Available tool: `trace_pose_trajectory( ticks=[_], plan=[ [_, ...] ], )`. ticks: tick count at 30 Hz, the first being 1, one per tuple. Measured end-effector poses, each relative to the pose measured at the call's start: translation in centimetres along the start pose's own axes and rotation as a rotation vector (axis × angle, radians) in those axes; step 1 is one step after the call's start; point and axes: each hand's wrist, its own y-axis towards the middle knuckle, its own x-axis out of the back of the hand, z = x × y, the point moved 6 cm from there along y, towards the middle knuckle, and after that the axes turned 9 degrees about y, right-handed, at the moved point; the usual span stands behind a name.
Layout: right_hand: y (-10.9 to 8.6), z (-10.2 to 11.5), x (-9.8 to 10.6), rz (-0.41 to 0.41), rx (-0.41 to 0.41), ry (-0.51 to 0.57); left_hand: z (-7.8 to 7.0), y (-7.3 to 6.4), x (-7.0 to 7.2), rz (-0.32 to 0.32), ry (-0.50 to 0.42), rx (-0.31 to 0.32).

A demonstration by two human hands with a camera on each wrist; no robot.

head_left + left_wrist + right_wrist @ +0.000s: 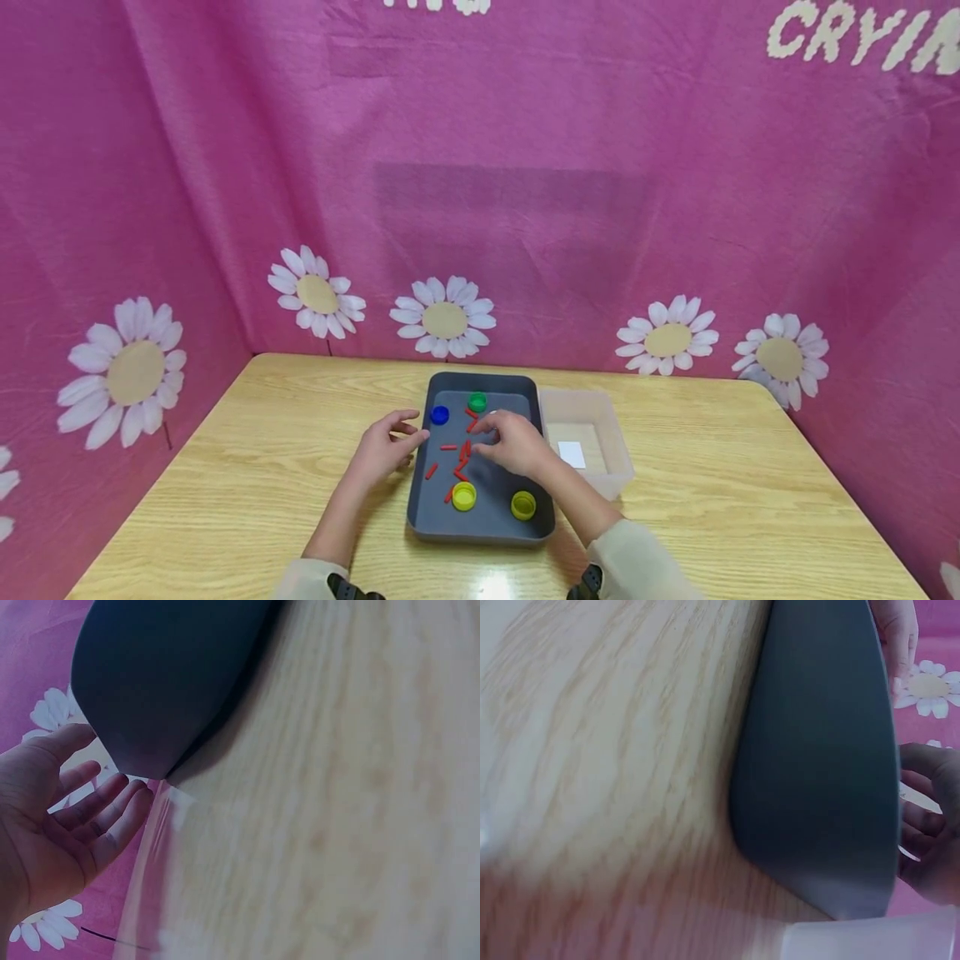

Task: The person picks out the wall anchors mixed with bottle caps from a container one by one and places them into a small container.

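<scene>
A dark grey tray (495, 533) holds several short red sticks (448, 447), a blue bottle cap (439, 415), a green cap (477, 402) and two yellow caps (464, 497). My left hand (384, 450) is at the tray's left rim, fingers loosely bent, nothing in its grasp. Over the tray's middle hovers my right hand (516, 444), its thumb and forefinger bent but apart, close to the red sticks. In the right wrist view the tray wall (817, 765) hides the fingertips of the right hand (937, 825).
A translucent plastic box (618, 454) stands against the tray's right side, with a white square (572, 454) in it. Both containers sit on a wooden table (720, 483). Behind it hangs a pink cloth (517, 233) with daisies.
</scene>
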Motion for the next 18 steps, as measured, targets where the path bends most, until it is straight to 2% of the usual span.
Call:
trace_pose_trajectory(
  ticks=[10,18],
  plan=[
    [0.6,-0.7,-1.6,0.007,-0.072,0.048,0.3,-0.2,-0.6,0.024,-0.043,0.028],
    [1.0,-1.3,-2.1,0.005,-0.117,0.039,0.6,-0.2,-0.8,0.031,-0.037,0.044]
  ],
)
